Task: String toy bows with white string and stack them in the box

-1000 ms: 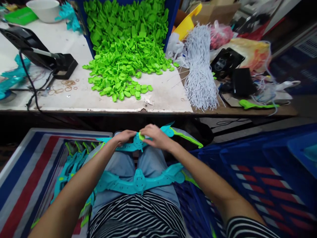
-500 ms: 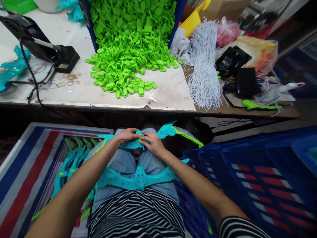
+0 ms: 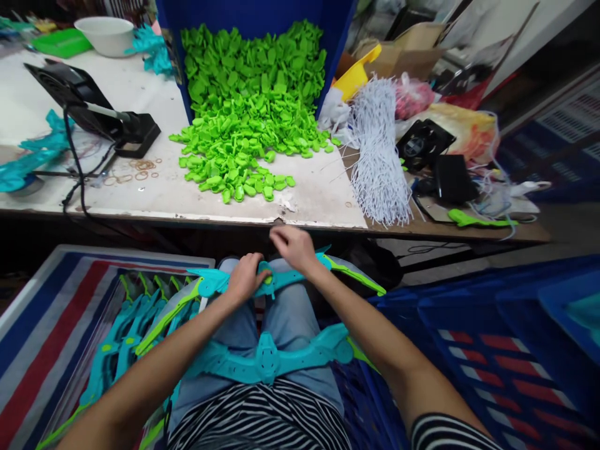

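Across my knees lies a turquoise bow-shaped plastic toy (image 3: 285,278) with lime-green limbs at both ends. A small green piece sits at its middle. My left hand (image 3: 246,277) is closed round the bow just left of that middle, thumb beside the green piece. Above the bow, near the table's front edge, my right hand (image 3: 296,248) is raised with loosely bent fingers. I see nothing in it, and it is slightly blurred. A second turquoise bow-shaped toy (image 3: 267,357) rests on my lap, close to my striped shirt. Loose green plastic pieces (image 3: 253,137) spill over the table.
The green pieces come from a tipped blue crate (image 3: 262,14). White strings (image 3: 382,156), a black fan (image 3: 424,144) and a black stand (image 3: 135,134) are on the table (image 3: 323,200). Several finished-looking bows (image 3: 119,344) lie on the left; blue crates (image 3: 450,294) stand right.
My right hand has let go of the bow's middle and moved up toward the table edge. My left hand stays on the bow. The view has tilted up slightly.
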Tool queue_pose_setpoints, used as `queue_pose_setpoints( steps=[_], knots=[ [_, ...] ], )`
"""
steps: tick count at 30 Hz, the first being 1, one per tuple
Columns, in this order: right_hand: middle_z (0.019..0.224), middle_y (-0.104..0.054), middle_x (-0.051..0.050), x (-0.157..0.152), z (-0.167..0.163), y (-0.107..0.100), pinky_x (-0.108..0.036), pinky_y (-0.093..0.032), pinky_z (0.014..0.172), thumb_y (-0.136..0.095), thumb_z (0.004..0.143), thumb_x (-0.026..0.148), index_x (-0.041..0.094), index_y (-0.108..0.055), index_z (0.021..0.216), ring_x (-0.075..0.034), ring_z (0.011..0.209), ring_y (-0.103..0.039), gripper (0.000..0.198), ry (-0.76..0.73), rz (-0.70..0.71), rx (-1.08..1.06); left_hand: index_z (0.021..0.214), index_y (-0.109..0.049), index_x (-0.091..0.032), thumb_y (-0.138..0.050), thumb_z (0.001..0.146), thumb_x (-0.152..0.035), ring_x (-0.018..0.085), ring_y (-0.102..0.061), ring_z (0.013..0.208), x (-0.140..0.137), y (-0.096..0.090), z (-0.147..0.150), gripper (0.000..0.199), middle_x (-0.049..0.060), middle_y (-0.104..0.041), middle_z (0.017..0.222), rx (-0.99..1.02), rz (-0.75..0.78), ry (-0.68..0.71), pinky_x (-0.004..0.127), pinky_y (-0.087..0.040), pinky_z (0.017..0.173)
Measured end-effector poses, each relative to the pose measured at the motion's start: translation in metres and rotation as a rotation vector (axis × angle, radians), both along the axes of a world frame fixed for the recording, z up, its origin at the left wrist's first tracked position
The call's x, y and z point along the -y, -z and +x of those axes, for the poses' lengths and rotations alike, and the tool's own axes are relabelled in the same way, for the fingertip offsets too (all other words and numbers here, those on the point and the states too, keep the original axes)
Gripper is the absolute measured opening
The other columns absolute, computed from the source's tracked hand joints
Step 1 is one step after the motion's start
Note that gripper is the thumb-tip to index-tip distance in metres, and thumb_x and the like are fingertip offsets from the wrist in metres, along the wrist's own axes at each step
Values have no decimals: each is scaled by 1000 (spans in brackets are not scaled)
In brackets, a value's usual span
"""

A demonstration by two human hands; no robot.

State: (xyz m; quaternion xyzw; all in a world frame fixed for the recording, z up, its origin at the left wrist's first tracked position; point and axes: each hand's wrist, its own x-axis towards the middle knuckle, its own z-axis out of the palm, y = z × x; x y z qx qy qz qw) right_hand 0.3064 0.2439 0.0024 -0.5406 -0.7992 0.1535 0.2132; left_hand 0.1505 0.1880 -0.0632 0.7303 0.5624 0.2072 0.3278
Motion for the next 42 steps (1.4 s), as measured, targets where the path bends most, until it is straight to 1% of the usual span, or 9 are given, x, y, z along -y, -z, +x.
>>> queue_pose_setpoints(
  steps=[3,6,8,12,19,23,28,37,42],
  knots=[
    [105,-65,-10,-54,-8,-27,-35,-41,95,-45,91,24,16,-66,100,-23,105,-55,24,93,162,24,120,-52,-14,-61,81,-38,31,-49,117,26,2,6,47,20,-51,130,-240,208,121,44,-42,95],
    [111,-62,-13,-94,-20,-37,-40,-39,97,-52,88,29,13,-64,104,-27,110,-51,26,129,55,125,139,-34,-13,-69,74,-39,35,-48,120,39,5,10,79,25,-34,146,-436,208,226,45,-43,92],
    [113,-60,-15,-106,-29,-38,-41,-40,96,-53,88,33,11,-63,107,-29,112,-50,30,197,-2,178,142,-30,-14,-64,79,-29,32,-54,114,37,4,10,73,24,-32,148,-539,173,259,42,-46,89],
    [115,-60,-18,-107,-39,-43,-40,-42,92,-49,88,23,10,-60,112,-30,109,-54,29,240,-24,272,140,-36,-17,-48,85,-11,26,-61,105,22,-8,10,57,19,-40,144,-613,101,272,37,-49,86],
    [107,-65,-20,-100,-46,-60,-37,-44,85,-39,89,10,9,-64,108,-30,106,-58,32,121,-31,511,137,-38,-15,-60,81,-19,27,-63,102,16,-31,11,60,17,-52,130,-611,19,333,37,-52,84],
    [109,-64,-20,-95,-50,-60,-41,-42,90,-34,91,9,12,-64,110,-29,113,-54,36,115,40,548,135,-38,-16,-59,83,-20,26,-63,103,20,-33,13,57,16,-53,129,-619,2,354,36,-51,85],
    [111,-63,-21,-92,-46,-63,-37,-46,83,-34,90,8,11,-63,114,-28,106,-60,37,20,-8,551,133,-39,-16,-59,83,-24,26,-63,102,20,-34,18,55,15,-55,125,-615,-17,372,35,-51,82],
    [110,-65,-16,-108,-32,-69,-35,-48,84,-45,83,8,16,-61,115,-28,105,-61,36,52,-69,415,130,-41,-18,-58,84,-26,25,-62,103,19,-39,24,49,13,-57,121,-602,-59,381,32,-50,80],
    [83,-68,-5,-117,-13,-63,-29,-51,77,-60,77,13,17,-65,97,-19,81,-66,21,257,-142,-7,129,-42,-19,-59,83,-26,25,-63,104,18,-43,24,50,13,-57,124,-576,-111,375,31,-48,80]
  ],
)
